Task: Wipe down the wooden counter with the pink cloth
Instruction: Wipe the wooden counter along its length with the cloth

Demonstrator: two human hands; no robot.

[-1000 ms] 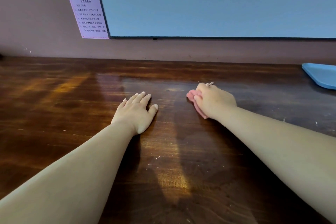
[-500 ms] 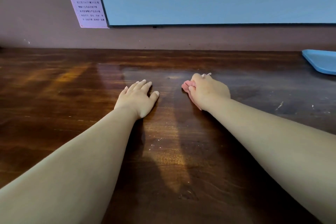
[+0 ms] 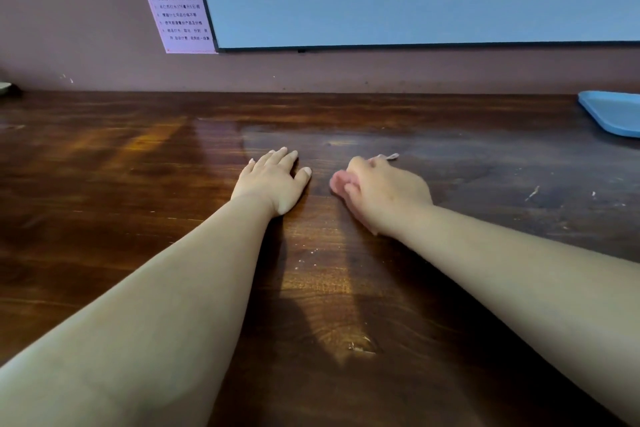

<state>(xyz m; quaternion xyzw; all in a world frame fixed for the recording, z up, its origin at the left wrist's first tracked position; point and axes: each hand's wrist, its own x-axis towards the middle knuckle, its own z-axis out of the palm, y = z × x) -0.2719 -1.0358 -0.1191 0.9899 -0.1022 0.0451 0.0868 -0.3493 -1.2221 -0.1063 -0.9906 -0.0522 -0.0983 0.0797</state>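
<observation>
Right hand (image 3: 381, 189) slid the pink cloth (image 3: 337, 182) leftward, nearly up to the left hand (image 3: 273, 178) | progress: damp-looking patch mid surface (image 3: 104, 166), crumbs at right and near edge untouched, so lots left imo | pose: right balled around cloth, pressing down; left flat, fingers straight, bracing

Dim, soft light; glare streaks the wooden counter (image 3: 145, 156), arm shadows below, edges bowed.
</observation>
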